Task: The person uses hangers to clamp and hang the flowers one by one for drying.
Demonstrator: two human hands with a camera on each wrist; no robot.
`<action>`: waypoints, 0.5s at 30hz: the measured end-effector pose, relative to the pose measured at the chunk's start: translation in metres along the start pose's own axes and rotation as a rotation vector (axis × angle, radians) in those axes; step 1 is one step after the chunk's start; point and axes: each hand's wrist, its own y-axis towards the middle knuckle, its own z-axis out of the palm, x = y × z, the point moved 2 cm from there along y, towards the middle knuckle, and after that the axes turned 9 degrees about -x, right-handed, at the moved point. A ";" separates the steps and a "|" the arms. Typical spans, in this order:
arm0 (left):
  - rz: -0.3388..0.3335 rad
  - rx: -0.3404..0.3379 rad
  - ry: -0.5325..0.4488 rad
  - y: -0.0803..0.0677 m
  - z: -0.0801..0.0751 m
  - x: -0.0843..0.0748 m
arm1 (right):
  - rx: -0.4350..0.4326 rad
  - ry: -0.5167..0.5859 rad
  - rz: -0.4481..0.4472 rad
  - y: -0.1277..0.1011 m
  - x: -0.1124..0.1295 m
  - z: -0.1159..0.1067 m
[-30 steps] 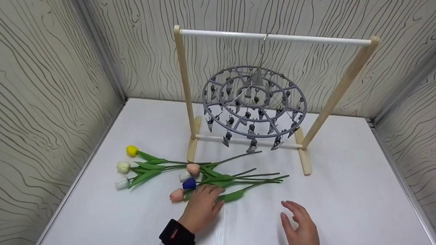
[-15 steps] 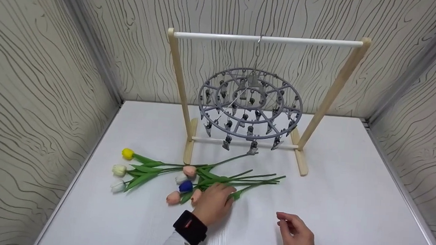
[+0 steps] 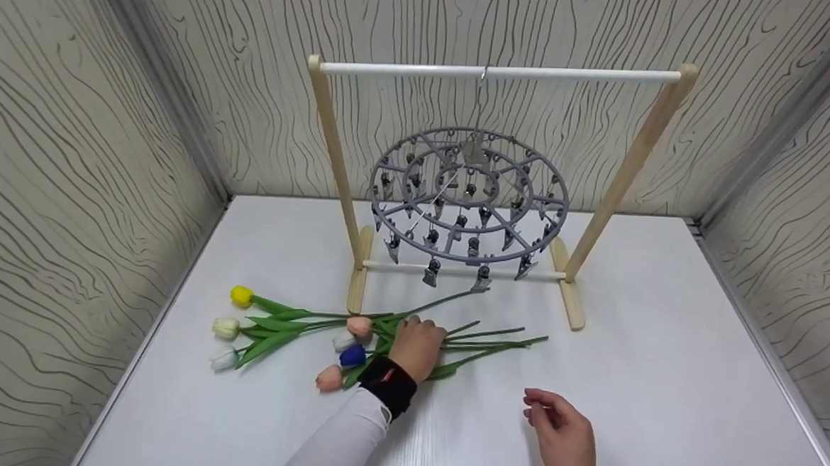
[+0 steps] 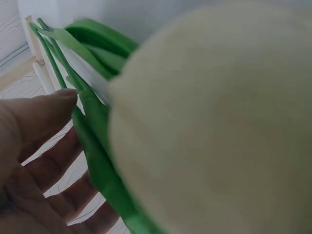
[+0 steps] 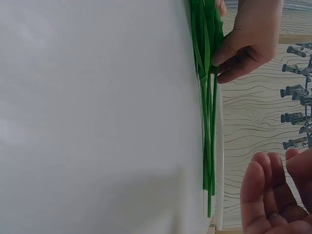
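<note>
My left hand (image 3: 417, 347) reaches over a bunch of artificial tulips, thumb and fingers pinching a green stem, as the right wrist view shows. A pale tulip bloom (image 4: 214, 122) fills much of the left wrist view, blurred and close. Beside that hand lie a blue tulip (image 3: 353, 356), a white tulip (image 3: 344, 340) and peach tulips (image 3: 329, 378). Their stems (image 3: 494, 347) point right. My right hand (image 3: 564, 432) hovers over the table, right of the stem ends, its fingers loosely bent with nothing between them.
Farther left lie a yellow tulip (image 3: 241, 296), a cream tulip (image 3: 225, 328) and another white tulip (image 3: 224, 358). Behind the flowers, a round grey clip hanger (image 3: 474, 151) hangs from a wooden rack's white bar (image 3: 579, 75). Patterned walls (image 3: 68, 208) enclose the white table (image 3: 665, 345).
My left hand has moved farther forward over the bunch, and its wristband now covers a peach bloom seen earlier. My right hand's fingers have drawn closer to its thumb. The view has shifted slightly.
</note>
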 end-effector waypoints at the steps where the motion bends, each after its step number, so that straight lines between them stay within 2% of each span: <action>1: 0.003 -0.006 0.016 0.001 -0.001 0.000 | 0.005 0.007 0.007 0.002 0.001 0.001; 5: 0.022 0.000 0.052 0.001 -0.007 -0.001 | 0.013 0.019 0.016 0.006 0.005 0.005; 9: 0.033 0.022 0.010 0.002 -0.019 -0.004 | 0.019 0.048 0.003 0.009 0.009 0.006; 15: 0.093 -0.065 -0.090 0.004 -0.043 -0.014 | 0.039 0.132 0.004 0.012 0.014 0.007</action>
